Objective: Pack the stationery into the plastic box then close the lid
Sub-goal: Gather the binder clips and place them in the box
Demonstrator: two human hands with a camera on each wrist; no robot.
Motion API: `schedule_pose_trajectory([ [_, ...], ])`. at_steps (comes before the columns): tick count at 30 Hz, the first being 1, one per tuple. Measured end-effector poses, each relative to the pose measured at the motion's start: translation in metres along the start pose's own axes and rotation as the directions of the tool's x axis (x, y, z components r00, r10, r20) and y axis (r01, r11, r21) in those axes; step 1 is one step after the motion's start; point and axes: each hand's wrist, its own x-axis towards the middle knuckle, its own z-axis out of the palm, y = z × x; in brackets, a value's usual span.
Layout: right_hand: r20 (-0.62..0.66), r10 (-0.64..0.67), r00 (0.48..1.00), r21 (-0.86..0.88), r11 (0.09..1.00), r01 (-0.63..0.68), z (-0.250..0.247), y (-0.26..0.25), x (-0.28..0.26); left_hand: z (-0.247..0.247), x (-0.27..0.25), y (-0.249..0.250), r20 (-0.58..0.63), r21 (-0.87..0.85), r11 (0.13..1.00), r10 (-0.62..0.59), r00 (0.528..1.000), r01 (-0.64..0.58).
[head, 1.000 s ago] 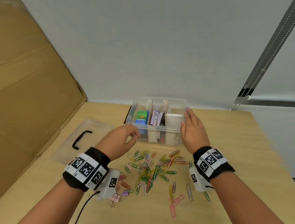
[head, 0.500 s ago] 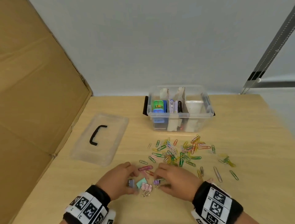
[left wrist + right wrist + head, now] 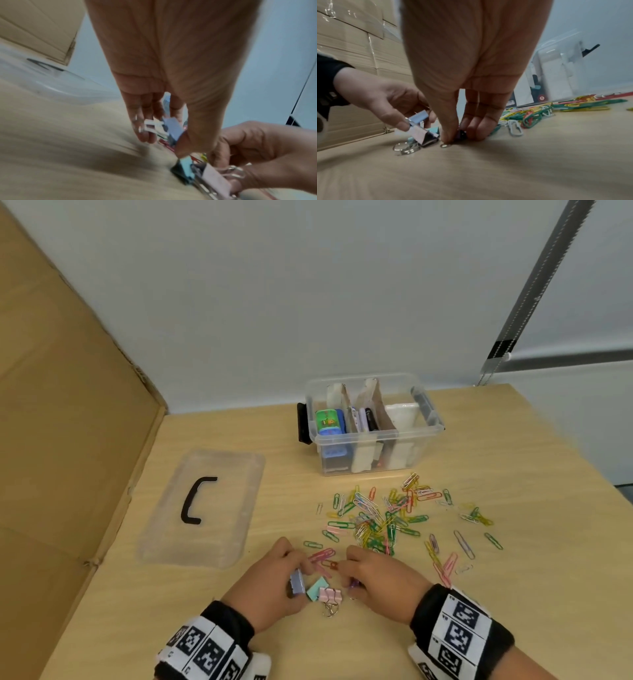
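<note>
The clear plastic box point(image 3: 371, 453) stands open at the back of the table, with stationery between its cardboard dividers. Its lid point(image 3: 205, 508) with a black handle lies to the left. Several coloured paper clips point(image 3: 383, 518) are scattered in front of the box. Near the front edge my left hand point(image 3: 274, 580) pinches a pale blue binder clip point(image 3: 297, 582) point(image 3: 173, 127) point(image 3: 418, 117). A teal binder clip point(image 3: 317, 591) and a pink binder clip point(image 3: 330, 595) point(image 3: 421, 134) lie beside it on the table. My right hand point(image 3: 376, 580) pinches a purple binder clip point(image 3: 354, 583) point(image 3: 461, 134) against the table.
A tall cardboard sheet point(image 3: 68, 422) leans along the left edge of the wooden table point(image 3: 513, 474). A pale wall rises behind the box, with a metal rail point(image 3: 534, 292) at the right.
Both hands came back from the box to the front edge, to the binder clips. Since half a second ago the left hand has lifted the blue clip a little.
</note>
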Motion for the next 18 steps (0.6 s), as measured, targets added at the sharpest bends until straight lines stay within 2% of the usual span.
schedule_pose_trajectory([
  [4,-0.036,0.005,0.999,0.076,0.997,-0.002,0.003,0.006,0.001,0.003,-0.002,0.010,-0.025,-0.014,0.998,0.062,0.998,-0.062],
  [7,-0.120,0.069,0.990,0.326,0.945,-0.026,0.003,0.015,-0.002,0.007,-0.002,0.014,0.008,0.005,0.992,0.126,0.992,-0.126],
  [9,-0.161,0.173,0.972,0.551,0.833,-0.057,-0.001,0.022,-0.006,0.009,-0.001,0.012,0.023,0.023,0.986,0.162,0.986,-0.163],
  [11,-0.134,0.255,0.958,0.769,0.636,-0.062,-0.007,0.027,-0.010,0.012,-0.001,0.009,0.026,0.034,0.982,0.185,0.982,-0.186],
  [13,-0.048,0.293,0.955,0.950,0.310,-0.047,-0.013,0.028,-0.012,0.014,0.000,0.006,0.015,0.044,0.980,0.195,0.981,-0.195],
  [15,0.051,0.305,0.951,0.998,-0.048,-0.039,-0.017,0.026,-0.013,0.016,0.001,0.004,-0.002,0.054,0.980,0.193,0.981,-0.193],
  [16,0.086,0.309,0.947,0.984,-0.174,-0.032,-0.017,0.025,-0.013,0.016,0.001,0.003,-0.009,0.061,0.980,0.192,0.981,-0.192],
  [17,0.114,0.316,0.942,0.967,-0.252,-0.033,-0.017,0.024,-0.013,0.016,0.000,0.003,-0.016,0.067,0.979,0.192,0.981,-0.190],
  [18,0.131,0.324,0.937,0.957,-0.289,-0.034,-0.017,0.024,-0.011,0.015,-0.001,0.003,-0.022,0.069,0.980,0.188,0.982,-0.186],
])
